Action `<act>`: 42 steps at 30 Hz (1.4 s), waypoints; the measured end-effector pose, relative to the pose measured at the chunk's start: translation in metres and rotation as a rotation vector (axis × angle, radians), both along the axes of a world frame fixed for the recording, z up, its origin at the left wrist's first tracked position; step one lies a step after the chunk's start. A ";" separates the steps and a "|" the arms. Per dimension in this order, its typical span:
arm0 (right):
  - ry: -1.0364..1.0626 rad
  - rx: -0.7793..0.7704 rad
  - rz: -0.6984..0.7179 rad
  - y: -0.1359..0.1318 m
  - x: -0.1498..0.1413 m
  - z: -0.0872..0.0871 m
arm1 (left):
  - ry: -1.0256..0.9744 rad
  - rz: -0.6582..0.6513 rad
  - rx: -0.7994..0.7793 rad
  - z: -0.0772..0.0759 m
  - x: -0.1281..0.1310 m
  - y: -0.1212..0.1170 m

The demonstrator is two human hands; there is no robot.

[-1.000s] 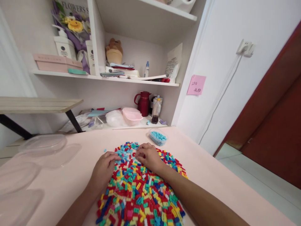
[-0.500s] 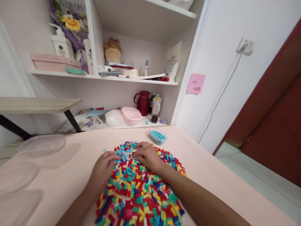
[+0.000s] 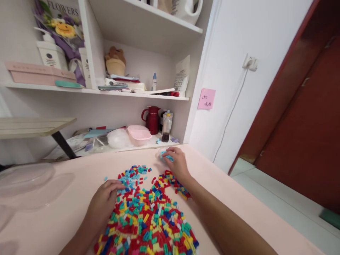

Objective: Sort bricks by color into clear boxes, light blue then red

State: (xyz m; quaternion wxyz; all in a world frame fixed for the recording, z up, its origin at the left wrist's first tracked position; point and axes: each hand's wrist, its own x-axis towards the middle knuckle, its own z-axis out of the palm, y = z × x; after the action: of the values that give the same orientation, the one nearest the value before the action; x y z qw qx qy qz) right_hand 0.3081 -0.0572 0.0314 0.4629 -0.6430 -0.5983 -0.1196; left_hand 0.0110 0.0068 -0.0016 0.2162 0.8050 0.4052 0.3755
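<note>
A wide heap of small coloured bricks (image 3: 148,216) covers the pink table (image 3: 225,191) in front of me. Light blue bricks (image 3: 132,176) are gathered at its far edge. My left hand (image 3: 104,201) rests at the heap's left side, fingers curled, fingertips among the light blue bricks. My right hand (image 3: 176,162) is stretched out over a small clear tub of light blue bricks (image 3: 162,154) at the far side of the table. Its fingers are curled down over the tub. What they hold, if anything, is hidden.
Clear plastic lids and trays (image 3: 25,184) lie on the table's left. Behind stand shelves with a pink container (image 3: 138,134), a dark red jug (image 3: 152,119) and bottles (image 3: 166,126). A pink note (image 3: 206,98) sticks to the white wall; a red door (image 3: 300,117) is at right.
My right hand has left the heap and reached forward to the clear tub. The left hand stayed at the heap's left edge. The camera has swung a little to the right.
</note>
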 end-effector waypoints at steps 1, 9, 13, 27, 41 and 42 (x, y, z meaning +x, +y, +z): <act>0.031 0.022 -0.060 -0.001 0.009 0.001 | 0.002 -0.002 0.001 0.000 0.000 0.001; 0.300 0.109 -0.038 -0.005 0.027 0.005 | -0.006 -0.001 -0.014 0.002 0.001 -0.002; 0.289 0.017 0.182 -0.004 -0.007 0.005 | -0.023 -0.001 -0.005 0.003 0.002 -0.006; -0.356 -0.481 0.640 -0.022 -0.086 -0.014 | -0.097 0.147 -0.015 0.005 0.001 -0.008; 0.181 -0.285 0.267 -0.003 -0.065 -0.032 | -0.046 0.114 -0.087 0.002 0.000 -0.007; 0.165 -0.296 0.257 -0.002 -0.065 -0.034 | -0.040 0.102 -0.093 0.001 0.000 -0.006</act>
State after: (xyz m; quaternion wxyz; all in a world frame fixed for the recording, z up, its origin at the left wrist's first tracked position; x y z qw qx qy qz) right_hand 0.2436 -0.0590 -0.0023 0.4223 -0.6299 -0.6466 0.0825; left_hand 0.0112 0.0004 -0.0007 0.2420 0.7649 0.4582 0.3827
